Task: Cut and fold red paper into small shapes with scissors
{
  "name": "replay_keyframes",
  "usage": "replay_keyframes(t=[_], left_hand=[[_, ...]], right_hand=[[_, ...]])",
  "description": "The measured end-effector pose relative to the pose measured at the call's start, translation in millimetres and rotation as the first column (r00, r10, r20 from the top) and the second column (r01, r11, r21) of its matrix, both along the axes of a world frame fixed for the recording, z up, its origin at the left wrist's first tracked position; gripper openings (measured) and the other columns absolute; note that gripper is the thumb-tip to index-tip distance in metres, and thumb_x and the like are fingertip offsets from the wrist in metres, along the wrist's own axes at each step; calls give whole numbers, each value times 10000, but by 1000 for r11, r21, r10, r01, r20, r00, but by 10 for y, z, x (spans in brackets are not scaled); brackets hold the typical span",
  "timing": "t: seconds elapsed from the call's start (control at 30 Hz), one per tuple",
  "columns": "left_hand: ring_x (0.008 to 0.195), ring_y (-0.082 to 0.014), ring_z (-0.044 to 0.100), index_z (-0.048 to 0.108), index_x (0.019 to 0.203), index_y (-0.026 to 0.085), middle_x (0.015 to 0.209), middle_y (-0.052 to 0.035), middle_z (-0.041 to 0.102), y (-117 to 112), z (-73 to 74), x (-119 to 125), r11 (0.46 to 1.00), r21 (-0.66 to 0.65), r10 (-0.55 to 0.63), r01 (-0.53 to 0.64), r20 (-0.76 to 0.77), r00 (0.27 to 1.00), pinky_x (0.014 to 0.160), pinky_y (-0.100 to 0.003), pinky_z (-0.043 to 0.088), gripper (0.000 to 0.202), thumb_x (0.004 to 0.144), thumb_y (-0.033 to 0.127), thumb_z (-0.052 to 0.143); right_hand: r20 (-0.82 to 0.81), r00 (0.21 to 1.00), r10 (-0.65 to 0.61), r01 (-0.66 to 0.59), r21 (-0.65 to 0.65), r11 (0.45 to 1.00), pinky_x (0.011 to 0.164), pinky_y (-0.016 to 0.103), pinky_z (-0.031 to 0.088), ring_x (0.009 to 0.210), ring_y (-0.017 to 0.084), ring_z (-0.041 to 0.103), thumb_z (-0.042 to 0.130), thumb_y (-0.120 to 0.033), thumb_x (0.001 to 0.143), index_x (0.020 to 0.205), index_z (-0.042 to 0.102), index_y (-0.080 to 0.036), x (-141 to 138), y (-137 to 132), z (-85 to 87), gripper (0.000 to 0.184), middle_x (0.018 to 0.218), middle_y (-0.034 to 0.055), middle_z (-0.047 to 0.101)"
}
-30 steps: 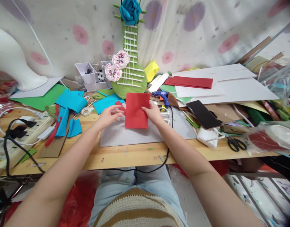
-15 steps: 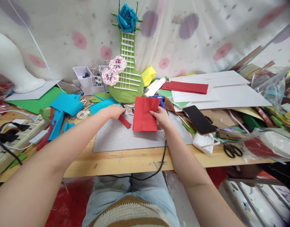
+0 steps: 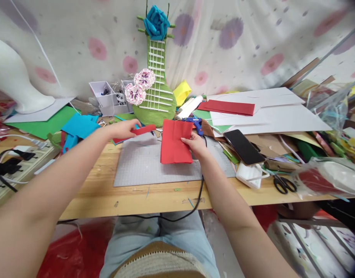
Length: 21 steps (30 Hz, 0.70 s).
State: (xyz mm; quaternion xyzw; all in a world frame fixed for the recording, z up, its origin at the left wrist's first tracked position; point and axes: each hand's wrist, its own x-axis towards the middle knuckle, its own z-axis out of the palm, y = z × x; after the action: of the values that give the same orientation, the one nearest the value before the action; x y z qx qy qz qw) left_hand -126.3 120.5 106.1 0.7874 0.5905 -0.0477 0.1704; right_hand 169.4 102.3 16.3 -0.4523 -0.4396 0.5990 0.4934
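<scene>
My right hand (image 3: 195, 144) grips the right edge of a folded red paper sheet (image 3: 174, 144), its thumb on the front. The sheet is held upright over a grey cutting mat (image 3: 142, 170) and shows crease lines. To the left, my left hand (image 3: 127, 129) pinches a narrow red paper strip (image 3: 145, 129) that points to the right, above the mat's far left corner. More red paper shows under that hand. Behind the sheet a blue glue gun (image 3: 197, 125) is partly hidden, and a black cord (image 3: 201, 193) hangs over the table edge.
A green guitar-shaped piece (image 3: 157, 102) with paper flowers stands at the back. On the right lie a black phone (image 3: 244, 146), black scissors (image 3: 284, 184), white boards (image 3: 290, 117) and a red paper strip (image 3: 228, 107). Blue paper (image 3: 80, 125) and a power strip (image 3: 29, 166) are on the left.
My left hand has moved left and away from the sheet, with the red strip swung to nearly level. The blue paper by it is now mostly covered. The red sheet has shifted slightly left.
</scene>
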Motion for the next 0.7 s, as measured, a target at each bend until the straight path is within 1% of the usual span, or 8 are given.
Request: replay_keyframes(t=[0.1, 0.17, 0.23, 0.33, 0.43, 0.5, 0.6, 0.7], left_hand=[[839, -194, 633, 426, 1284, 183, 1044, -51, 678, 149, 38, -424, 961, 9, 274, -276, 77, 959, 700, -255, 459, 592, 735, 298, 614], [903, -204, 618, 408, 1292, 119, 1116, -108, 646, 219, 25, -633, 888, 80, 450, -454, 64, 891, 747, -270, 468, 592, 759, 279, 612], [1022, -254, 581, 404, 1294, 91, 1193, -149, 594, 230, 4, -721, 839, 149, 531, -523, -18, 847, 839, -321, 456, 638, 738, 285, 650], [1216, -363, 431, 382, 1303, 47, 1277, -200, 489, 151, -26, -607, 798, 401, 522, -450, -84, 849, 974, -451, 358, 621, 776, 279, 616], [1280, -350, 358, 411, 1297, 74, 1315, -175, 447, 44, -61, -296, 748, 584, 326, -314, 88, 941, 1023, -456, 302, 534, 829, 296, 539], [1225, -282, 447, 437, 1294, 114, 1283, -131, 497, -18, -97, -61, 827, 471, 187, -308, 286, 940, 1003, -378, 351, 597, 777, 358, 609], [1004, -220, 617, 461, 1293, 187, 1096, -77, 644, -110, -176, 210, 961, -38, 251, -275, 547, 799, 848, -318, 477, 634, 732, 418, 645], [875, -236, 664, 624, 1075, 237, 981, -40, 699, -204, -284, 312, 906, -394, 380, -156, 593, 710, 751, -325, 520, 548, 570, 391, 770]], right_hand=[[-48, 997, 54, -54, -2, 999, 802, 340, 497, 799, 176, 642, 730, -219, 514, 894, 591, -178, -78, -24, -28, 407, 896, 32, 693], [-64, 994, 86, -86, 0, 996, 795, 338, 500, 781, 171, 641, 728, -211, 517, 895, 588, -179, -148, -56, -47, 405, 883, 28, 696], [-46, 992, 115, -115, -6, 993, 776, 331, 506, 765, 166, 640, 718, -208, 540, 897, 584, -178, -225, -95, -60, 383, 880, 28, 698], [29, 986, 162, -162, -16, 987, 767, 313, 511, 777, 154, 639, 692, -187, 588, 896, 591, -169, -342, -129, -64, 324, 897, 29, 695], [110, 959, 262, -260, -36, 965, 785, 307, 508, 794, 143, 639, 674, -141, 607, 883, 613, -155, -462, -84, -41, 282, 907, 18, 691], [149, 910, 388, -384, -59, 922, 789, 308, 510, 794, 144, 641, 685, -118, 596, 854, 633, -150, -541, -9, -7, 265, 878, 4, 691], [170, 785, 596, -590, -88, 802, 775, 312, 519, 789, 155, 646, 721, -107, 559, 821, 656, -154, -655, 113, 75, 275, 820, -17, 691], [212, 692, 690, -683, -119, 721, 715, 313, 530, 740, 175, 646, 741, -103, 538, 766, 666, -145, -754, 182, 169, 243, 768, -2, 688]])
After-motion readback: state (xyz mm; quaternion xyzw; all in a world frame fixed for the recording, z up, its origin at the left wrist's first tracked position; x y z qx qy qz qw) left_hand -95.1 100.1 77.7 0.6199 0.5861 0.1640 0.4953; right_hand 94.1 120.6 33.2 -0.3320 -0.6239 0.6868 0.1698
